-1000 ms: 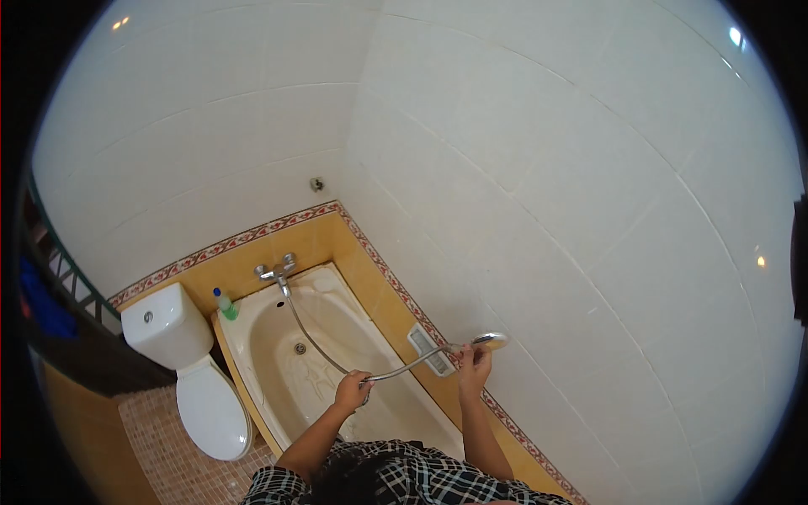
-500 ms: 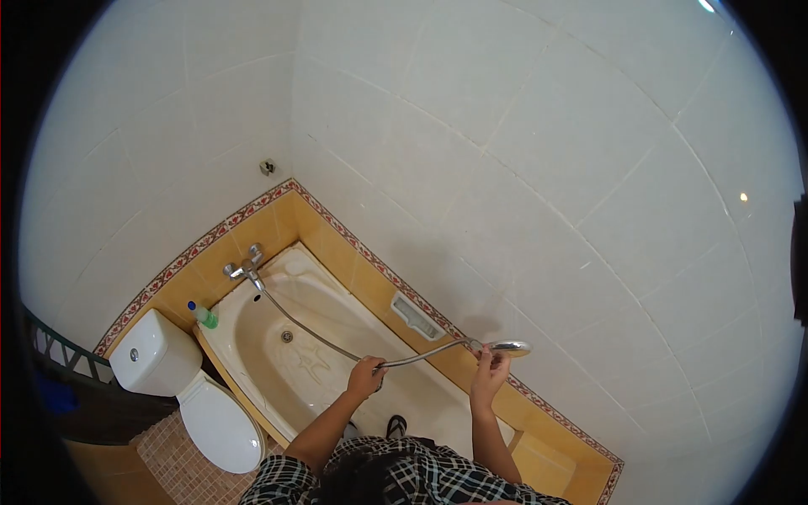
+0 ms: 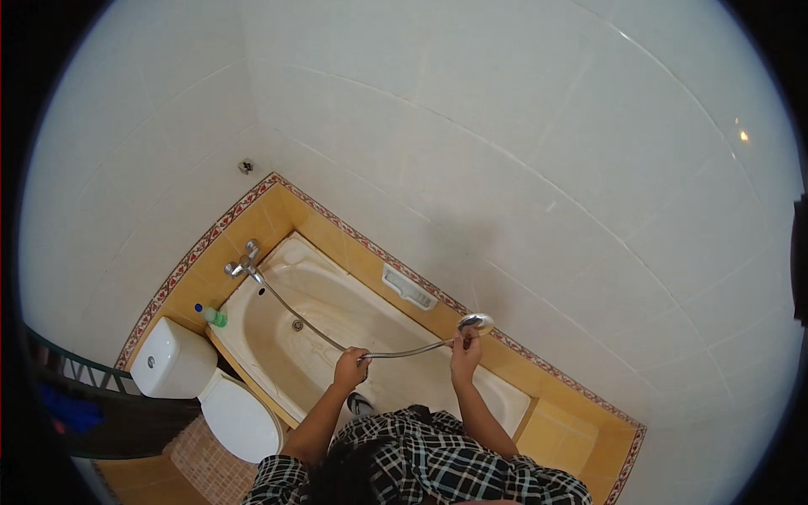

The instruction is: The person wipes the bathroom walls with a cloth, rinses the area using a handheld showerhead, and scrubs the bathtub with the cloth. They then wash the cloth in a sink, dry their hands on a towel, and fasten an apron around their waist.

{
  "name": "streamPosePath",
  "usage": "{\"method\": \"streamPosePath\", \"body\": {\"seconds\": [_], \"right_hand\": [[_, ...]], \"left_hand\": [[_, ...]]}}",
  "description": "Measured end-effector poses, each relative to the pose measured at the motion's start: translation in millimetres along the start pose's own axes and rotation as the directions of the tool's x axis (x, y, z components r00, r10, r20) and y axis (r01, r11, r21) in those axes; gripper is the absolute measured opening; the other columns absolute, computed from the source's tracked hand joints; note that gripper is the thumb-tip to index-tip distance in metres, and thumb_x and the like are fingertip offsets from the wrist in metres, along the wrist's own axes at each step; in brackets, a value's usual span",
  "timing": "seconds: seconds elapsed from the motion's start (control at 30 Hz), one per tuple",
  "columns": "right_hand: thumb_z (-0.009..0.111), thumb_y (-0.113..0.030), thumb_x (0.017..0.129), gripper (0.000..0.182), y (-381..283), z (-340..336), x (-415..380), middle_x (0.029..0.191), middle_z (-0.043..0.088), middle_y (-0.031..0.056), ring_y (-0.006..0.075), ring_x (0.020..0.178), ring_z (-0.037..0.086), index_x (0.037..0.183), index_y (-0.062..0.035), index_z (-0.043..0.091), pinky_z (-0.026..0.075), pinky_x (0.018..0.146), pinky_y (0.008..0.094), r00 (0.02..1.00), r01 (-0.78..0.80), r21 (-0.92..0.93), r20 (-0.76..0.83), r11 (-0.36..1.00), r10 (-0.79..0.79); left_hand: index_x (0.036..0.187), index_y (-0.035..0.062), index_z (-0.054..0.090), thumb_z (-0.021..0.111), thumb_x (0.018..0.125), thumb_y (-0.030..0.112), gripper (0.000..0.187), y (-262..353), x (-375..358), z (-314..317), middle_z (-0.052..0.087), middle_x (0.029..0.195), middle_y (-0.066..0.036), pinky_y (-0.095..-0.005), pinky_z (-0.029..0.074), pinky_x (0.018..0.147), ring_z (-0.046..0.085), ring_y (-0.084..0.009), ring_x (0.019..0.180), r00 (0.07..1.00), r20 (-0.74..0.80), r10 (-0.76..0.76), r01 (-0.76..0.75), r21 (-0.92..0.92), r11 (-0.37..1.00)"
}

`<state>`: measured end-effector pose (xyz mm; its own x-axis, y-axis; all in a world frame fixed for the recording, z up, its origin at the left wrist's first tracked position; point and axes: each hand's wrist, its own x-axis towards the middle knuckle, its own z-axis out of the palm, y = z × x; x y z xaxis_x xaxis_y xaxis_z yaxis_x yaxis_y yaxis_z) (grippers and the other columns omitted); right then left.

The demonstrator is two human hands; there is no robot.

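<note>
My right hand is closed around the handle of a chrome shower head, held up over the tub near the long wall. A metal shower hose sags from it to my left hand, whose fingers wrap round the hose above the middle of the tub. From there the hose runs on to the chrome mixer tap on the end wall. Beneath both hands lies the cream bathtub, with its drain visible toward the tap end.
A white toilet stands left of the tub. On the tub's corner ledge is a green bottle with a blue cap. A white soap dish is set in the long wall. A wall bracket sits above the tap.
The shower head has moved left and up in view and turned, its round face now showing more. My left hand, still on the hose, has shifted slightly left. The camera view has shifted.
</note>
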<state>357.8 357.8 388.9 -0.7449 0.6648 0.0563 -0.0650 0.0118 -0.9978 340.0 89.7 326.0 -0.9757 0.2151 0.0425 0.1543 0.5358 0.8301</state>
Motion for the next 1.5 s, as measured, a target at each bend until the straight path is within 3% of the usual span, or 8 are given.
{"method": "streamPosePath", "body": {"seconds": [0.13, 0.23, 0.33, 0.43, 0.73, 1.03, 1.27, 1.5], "right_hand": [[0.057, -0.009, 0.092, 0.012, 1, -22, -4, 0.086, 0.056, 0.0042, 0.0093, 0.069, 0.059, 0.099, -0.0015, 0.05, 0.052, 0.066, 0.0226, 0.999, 0.031, 0.058, -0.041, 0.998, -0.029], [0.059, -0.006, 0.091, 0.015, -23, -36, -13, 0.087, 0.056, 0.0062, 0.0119, 0.076, 0.061, 0.098, 0.0027, 0.049, 0.052, 0.075, 0.0261, 0.992, 0.046, 0.12, -0.122, 0.992, -0.032], [0.06, -0.008, 0.091, 0.017, -45, -46, -20, 0.088, 0.057, 0.007, 0.0138, 0.079, 0.062, 0.096, 0.0027, 0.048, 0.052, 0.078, 0.0271, 0.98, 0.098, 0.273, -0.193, 0.957, -0.046], [0.059, -0.013, 0.093, 0.019, -32, -60, -22, 0.09, 0.059, 0.0072, 0.0138, 0.073, 0.062, 0.1, 0.0002, 0.048, 0.05, 0.068, 0.0227, 0.963, 0.16, 0.21, -0.248, 0.965, -0.106], [0.059, -0.012, 0.092, 0.018, 32, -97, -36, 0.084, 0.055, 0.0045, 0.011, 0.068, 0.06, 0.1, 0.0008, 0.05, 0.051, 0.061, 0.0226, 0.979, -0.026, 0.013, -0.204, 1.0, 0.028], [0.057, -0.005, 0.09, 0.016, 90, -101, -60, 0.087, 0.058, 0.0083, 0.0119, 0.072, 0.058, 0.103, 0.0032, 0.054, 0.054, 0.062, 0.0265, 0.973, -0.192, -0.107, -0.147, 0.976, 0.175], [0.057, -0.006, 0.09, 0.018, 88, -102, -51, 0.088, 0.059, 0.0088, 0.0129, 0.072, 0.06, 0.105, 0.0036, 0.052, 0.054, 0.064, 0.0266, 0.977, -0.139, -0.02, -0.166, 0.99, 0.134], [0.057, -0.008, 0.092, 0.012, 14, -94, -15, 0.088, 0.06, 0.0071, 0.0118, 0.071, 0.06, 0.098, 0.0012, 0.051, 0.052, 0.066, 0.0241, 0.965, -0.009, 0.202, -0.257, 0.979, 0.062]], "left_hand": [[0.093, 0.0017, 0.067, 0.068, 0.077, 0.01, 0.018, 15, -3, 3, 0.064, 0.088, -0.017, -0.0385, 0.048, 0.076, 0.061, -0.0326, 0.086, 0.999, 0.039, 0.01, -0.011, 0.051, 0.999], [0.093, 0.0019, 0.066, 0.069, 0.078, 0.01, 0.018, 22, 2, 8, 0.064, 0.089, -0.017, -0.0384, 0.048, 0.077, 0.061, -0.0325, 0.086, 0.997, 0.067, 0.029, -0.035, 0.083, 0.996], [0.093, 0.0031, 0.067, 0.069, 0.078, 0.013, 0.018, 29, 11, 15, 0.063, 0.089, -0.016, -0.039, 0.048, 0.076, 0.061, -0.0329, 0.086, 0.995, 0.067, 0.072, -0.078, 0.081, 0.994], [0.094, 0.0038, 0.067, 0.068, 0.078, 0.013, 0.019, 33, 18, 24, 0.063, 0.089, -0.016, -0.0395, 0.048, 0.076, 0.06, -0.0333, 0.086, 0.992, 0.079, 0.101, -0.106, 0.064, 0.992], [0.093, 0.0049, 0.068, 0.068, 0.077, 0.013, 0.018, 29, 17, 36, 0.063, 0.089, -0.015, -0.0397, 0.048, 0.076, 0.06, -0.0325, 0.086, 0.97, 0.229, 0.086, -0.123, 0.152, 0.981], [0.09, 0.0034, 0.067, 0.068, 0.075, 0.011, 0.017, 21, 7, 43, 0.062, 0.085, -0.016, -0.0402, 0.048, 0.075, 0.06, -0.0331, 0.083, 0.937, 0.349, 0.022, -0.095, 0.194, 0.976], [0.09, 0.0033, 0.067, 0.069, 0.075, 0.012, 0.018, 22, 6, 42, 0.063, 0.086, -0.016, -0.0402, 0.048, 0.075, 0.061, -0.0329, 0.084, 0.951, 0.307, 0.014, -0.08, 0.201, 0.976], [0.094, 0.003, 0.067, 0.068, 0.078, 0.013, 0.019, 34, 18, 35, 0.063, 0.089, -0.016, -0.0395, 0.049, 0.076, 0.062, -0.0322, 0.086, 0.971, 0.23, 0.059, -0.105, 0.195, 0.975]]}}
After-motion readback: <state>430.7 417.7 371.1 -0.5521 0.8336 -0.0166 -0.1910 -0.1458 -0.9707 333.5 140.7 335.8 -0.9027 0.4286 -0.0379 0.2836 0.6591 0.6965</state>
